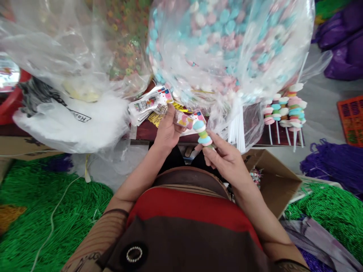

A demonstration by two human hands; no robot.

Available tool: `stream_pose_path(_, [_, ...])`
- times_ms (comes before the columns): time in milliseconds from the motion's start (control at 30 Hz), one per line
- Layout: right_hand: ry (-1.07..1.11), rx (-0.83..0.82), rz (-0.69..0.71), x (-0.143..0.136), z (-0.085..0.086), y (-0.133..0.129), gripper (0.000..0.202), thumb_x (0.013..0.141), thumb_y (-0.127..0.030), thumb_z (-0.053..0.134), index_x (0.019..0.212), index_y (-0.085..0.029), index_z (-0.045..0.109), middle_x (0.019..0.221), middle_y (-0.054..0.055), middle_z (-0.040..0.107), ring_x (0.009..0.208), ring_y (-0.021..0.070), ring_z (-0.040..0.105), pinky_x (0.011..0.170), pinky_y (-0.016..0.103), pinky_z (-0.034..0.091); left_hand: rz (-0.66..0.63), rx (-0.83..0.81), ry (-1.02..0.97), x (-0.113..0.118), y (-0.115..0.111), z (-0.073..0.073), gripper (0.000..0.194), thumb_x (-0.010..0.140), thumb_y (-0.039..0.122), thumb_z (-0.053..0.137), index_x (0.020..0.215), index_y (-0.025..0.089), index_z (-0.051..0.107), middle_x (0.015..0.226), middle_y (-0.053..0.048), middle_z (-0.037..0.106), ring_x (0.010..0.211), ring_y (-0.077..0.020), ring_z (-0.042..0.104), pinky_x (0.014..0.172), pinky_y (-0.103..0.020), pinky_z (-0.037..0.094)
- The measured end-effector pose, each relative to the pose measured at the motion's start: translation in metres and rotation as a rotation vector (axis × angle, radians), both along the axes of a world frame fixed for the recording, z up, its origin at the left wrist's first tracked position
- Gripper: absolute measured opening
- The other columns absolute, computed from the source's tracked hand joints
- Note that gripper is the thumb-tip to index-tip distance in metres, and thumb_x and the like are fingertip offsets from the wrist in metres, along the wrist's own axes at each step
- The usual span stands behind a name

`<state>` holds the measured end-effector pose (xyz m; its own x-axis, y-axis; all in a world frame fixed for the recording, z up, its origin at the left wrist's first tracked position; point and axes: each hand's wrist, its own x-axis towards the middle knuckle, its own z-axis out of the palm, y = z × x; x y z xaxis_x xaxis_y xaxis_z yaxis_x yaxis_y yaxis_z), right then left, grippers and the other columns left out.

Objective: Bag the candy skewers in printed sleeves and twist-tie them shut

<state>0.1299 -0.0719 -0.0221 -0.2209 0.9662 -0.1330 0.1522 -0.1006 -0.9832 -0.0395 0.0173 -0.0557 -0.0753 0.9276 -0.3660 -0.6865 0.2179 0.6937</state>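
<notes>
In my right hand (222, 155) is a marshmallow skewer (202, 133) with blue, white, green and pink pieces, its top tilted toward the left. My left hand (168, 130) pinches a small printed plastic wrapper (183, 119), whose end lies close to the skewer's top. Whether the skewer's tip is inside the wrapper, I cannot tell. Just behind my left hand lies a stack of printed wrappers (146, 107) beside gold twist ties (181, 107).
A big clear bag of marshmallows (227, 34) stands at the back, with a bag of orange and green candy rings (124, 41) to its left. White sticks (236, 126) and several finished skewers (295, 109) lie right. An open cardboard box (276, 177) sits below the table's edge.
</notes>
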Motion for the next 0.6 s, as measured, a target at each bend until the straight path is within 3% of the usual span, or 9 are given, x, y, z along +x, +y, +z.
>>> stream_pose_path(133, [-0.245, 0.096, 0.045, 0.007, 0.003, 0.005, 0.050, 0.098, -0.040, 0.059, 0.146, -0.024, 0.061, 0.102, 0.005, 0.078, 0.070, 0.0145, 0.065, 0.063, 0.027, 0.057, 0.025, 0.046, 0.111, -0.001, -0.001, 0.000, 0.047, 0.090, 0.057, 0.070, 0.064, 0.020, 0.057, 0.055, 0.004, 0.050, 0.045, -0.0079, 0.050, 0.040, -0.022, 0.037])
stream_pose_path(333, [-0.502, 0.253, 0.130, 0.021, 0.002, 0.011, 0.047, 0.098, -0.034, 0.057, 0.141, -0.017, 0.065, 0.123, 0.011, 0.078, 0.102, 0.0245, 0.075, 0.092, 0.036, 0.060, 0.029, 0.265, 0.398, -0.014, -0.005, -0.005, 0.045, 0.086, 0.055, 0.075, 0.064, 0.019, 0.058, 0.057, 0.004, 0.055, 0.048, -0.0065, 0.052, 0.046, -0.019, 0.042])
stream_pose_path(467, [-0.489, 0.319, 0.148, 0.026, 0.001, 0.016, 0.050, 0.096, -0.038, 0.062, 0.143, -0.021, 0.064, 0.128, 0.012, 0.075, 0.112, 0.0276, 0.073, 0.097, 0.040, 0.060, -0.059, 0.281, 0.494, -0.017, -0.008, -0.007, 0.039, 0.083, 0.050, 0.079, 0.066, 0.019, 0.062, 0.058, 0.004, 0.058, 0.049, -0.0078, 0.054, 0.047, -0.021, 0.042])
stream_pose_path(600, [-0.378, 0.317, 0.166, 0.027, -0.002, 0.016, 0.047, 0.095, -0.035, 0.065, 0.141, -0.027, 0.065, 0.136, 0.008, 0.073, 0.123, 0.0268, 0.069, 0.108, 0.045, 0.056, -0.047, 0.269, 0.424, -0.013, -0.007, -0.013, 0.043, 0.083, 0.058, 0.076, 0.066, 0.020, 0.065, 0.059, 0.002, 0.060, 0.054, -0.0100, 0.058, 0.052, -0.022, 0.046])
